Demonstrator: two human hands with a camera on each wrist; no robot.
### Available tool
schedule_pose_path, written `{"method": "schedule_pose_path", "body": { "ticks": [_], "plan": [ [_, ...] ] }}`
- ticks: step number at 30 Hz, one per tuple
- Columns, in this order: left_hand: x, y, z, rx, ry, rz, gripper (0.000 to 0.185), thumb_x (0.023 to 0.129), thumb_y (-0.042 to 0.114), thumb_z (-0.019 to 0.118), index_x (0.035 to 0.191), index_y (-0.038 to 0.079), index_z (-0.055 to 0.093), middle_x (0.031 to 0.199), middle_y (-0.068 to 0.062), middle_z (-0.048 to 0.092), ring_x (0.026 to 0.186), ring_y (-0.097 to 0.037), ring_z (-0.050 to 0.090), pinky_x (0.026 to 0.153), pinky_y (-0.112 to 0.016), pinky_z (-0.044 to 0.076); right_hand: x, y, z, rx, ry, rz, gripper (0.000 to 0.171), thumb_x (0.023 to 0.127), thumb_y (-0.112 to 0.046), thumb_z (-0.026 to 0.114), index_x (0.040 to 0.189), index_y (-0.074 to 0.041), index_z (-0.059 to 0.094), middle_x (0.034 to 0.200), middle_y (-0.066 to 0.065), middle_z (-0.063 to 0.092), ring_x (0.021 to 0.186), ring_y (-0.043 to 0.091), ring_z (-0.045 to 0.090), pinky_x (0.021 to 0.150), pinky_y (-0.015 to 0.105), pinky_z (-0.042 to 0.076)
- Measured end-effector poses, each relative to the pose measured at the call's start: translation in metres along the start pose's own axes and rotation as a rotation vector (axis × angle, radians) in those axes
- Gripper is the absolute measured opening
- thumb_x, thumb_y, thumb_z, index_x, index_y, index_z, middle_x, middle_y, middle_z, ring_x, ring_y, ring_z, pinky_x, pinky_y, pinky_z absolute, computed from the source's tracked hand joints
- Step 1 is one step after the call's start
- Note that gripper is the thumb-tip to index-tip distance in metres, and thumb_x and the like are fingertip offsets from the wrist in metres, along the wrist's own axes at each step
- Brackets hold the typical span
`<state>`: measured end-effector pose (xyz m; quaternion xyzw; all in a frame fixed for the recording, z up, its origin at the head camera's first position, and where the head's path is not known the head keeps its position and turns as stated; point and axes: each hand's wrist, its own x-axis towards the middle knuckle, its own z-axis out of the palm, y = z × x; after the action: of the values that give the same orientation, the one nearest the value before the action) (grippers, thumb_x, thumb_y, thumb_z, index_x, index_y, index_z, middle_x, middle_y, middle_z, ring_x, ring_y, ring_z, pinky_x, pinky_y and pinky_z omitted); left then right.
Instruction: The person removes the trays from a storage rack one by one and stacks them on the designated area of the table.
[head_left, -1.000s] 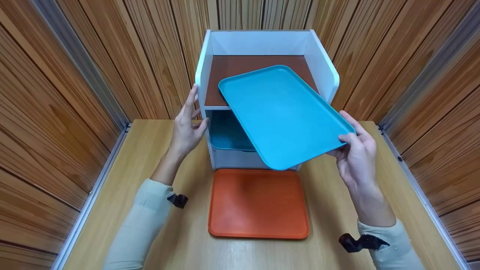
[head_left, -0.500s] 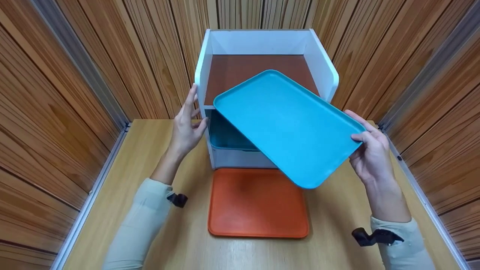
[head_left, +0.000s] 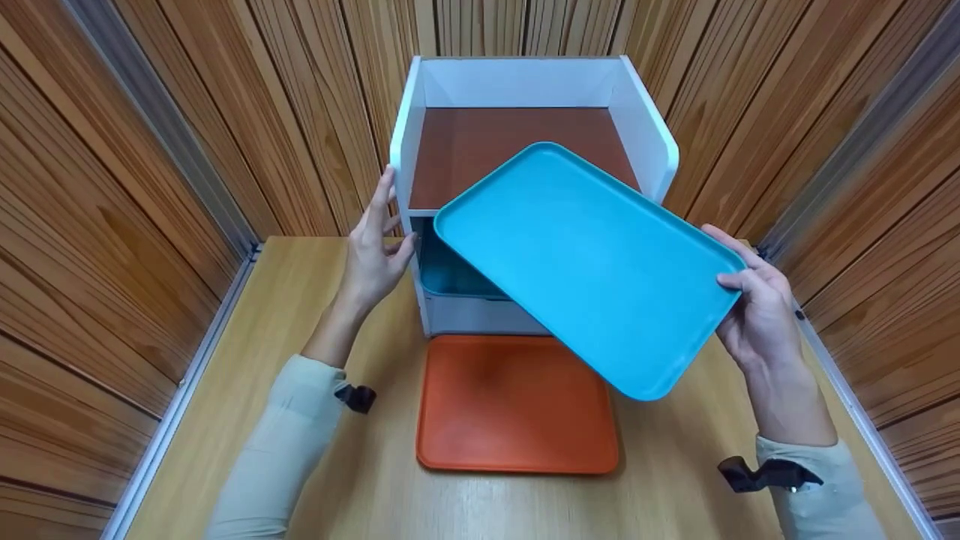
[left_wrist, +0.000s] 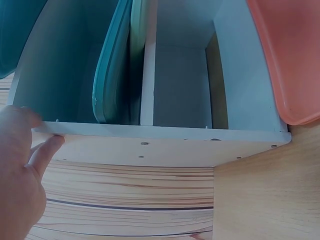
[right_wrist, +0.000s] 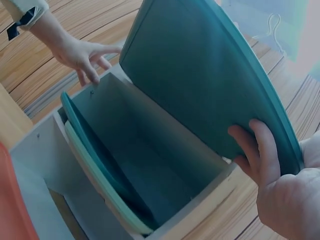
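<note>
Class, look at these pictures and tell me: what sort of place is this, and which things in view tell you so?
Probably a small staged booth for recording hand work, not a lived-in room. Wood-panelled walls close tightly round a wooden table that bears only a white shelf unit and trays, such as the orange tray. Both wrists wear cameras.

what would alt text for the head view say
A right hand holds a tilted blue tray in front of a white shelf. The left hand rests on the shelf's left side; an orange tray lies on the table.
</note>
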<state>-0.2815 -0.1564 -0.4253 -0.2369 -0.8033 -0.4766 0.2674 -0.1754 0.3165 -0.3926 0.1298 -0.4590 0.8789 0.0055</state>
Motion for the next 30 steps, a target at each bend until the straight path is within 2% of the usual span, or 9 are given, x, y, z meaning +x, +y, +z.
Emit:
{"method": "schedule_pose_path", "body": {
  "ticks": [9,12,16,23,30],
  "plan": [
    [0.000,-0.002,0.001,0.010,0.003,0.013,0.084,0.109,-0.001,0.069,0.176,0.023,0.024,0.175,-0.026,0.047,0.142,-0.051,0.070,0.087,-0.057,0.073,-0.001,0.001,-0.021,0.164,-0.197,0.018,0.058,0.114,0.011,0.021,0.157,0.006,0.060,0.150,0.021,0.071,0.133,0.035,0.079,0.103,0.046,0.066],
    [0.000,-0.001,0.000,0.007,0.003,0.008,0.084,0.109,-0.002,0.068,0.176,0.022,0.024,0.174,-0.026,0.048,0.142,-0.050,0.070,0.088,-0.057,0.073,0.001,0.003,-0.026,0.226,-0.269,0.041,0.060,0.114,0.011,0.017,0.159,0.007,0.057,0.152,0.024,0.070,0.136,0.037,0.076,0.106,0.048,0.064],
    [0.001,0.000,0.000,0.009,-0.004,-0.004,0.082,0.108,-0.004,0.068,0.175,0.016,0.024,0.174,-0.026,0.048,0.143,-0.049,0.070,0.089,-0.058,0.073,0.001,0.006,-0.031,0.314,-0.360,0.077,0.062,0.114,0.010,0.012,0.161,0.009,0.052,0.157,0.028,0.065,0.141,0.042,0.072,0.110,0.052,0.060],
    [0.000,0.000,-0.001,0.002,-0.003,0.000,0.082,0.107,-0.007,0.068,0.174,0.011,0.025,0.173,-0.027,0.048,0.142,-0.050,0.070,0.089,-0.058,0.073,0.001,0.008,-0.039,0.235,-0.425,0.129,0.065,0.115,0.005,0.011,0.164,0.001,0.053,0.162,0.021,0.064,0.144,0.038,0.071,0.110,0.049,0.061],
    [0.000,0.001,-0.001,0.006,-0.011,-0.006,0.079,0.107,-0.006,0.069,0.172,0.002,0.025,0.172,-0.029,0.049,0.142,-0.051,0.070,0.089,-0.060,0.072,-0.004,0.012,-0.038,0.235,-0.475,0.150,0.070,0.111,0.008,0.007,0.166,0.002,0.049,0.163,0.022,0.063,0.146,0.038,0.069,0.113,0.049,0.060]
  ]
}}
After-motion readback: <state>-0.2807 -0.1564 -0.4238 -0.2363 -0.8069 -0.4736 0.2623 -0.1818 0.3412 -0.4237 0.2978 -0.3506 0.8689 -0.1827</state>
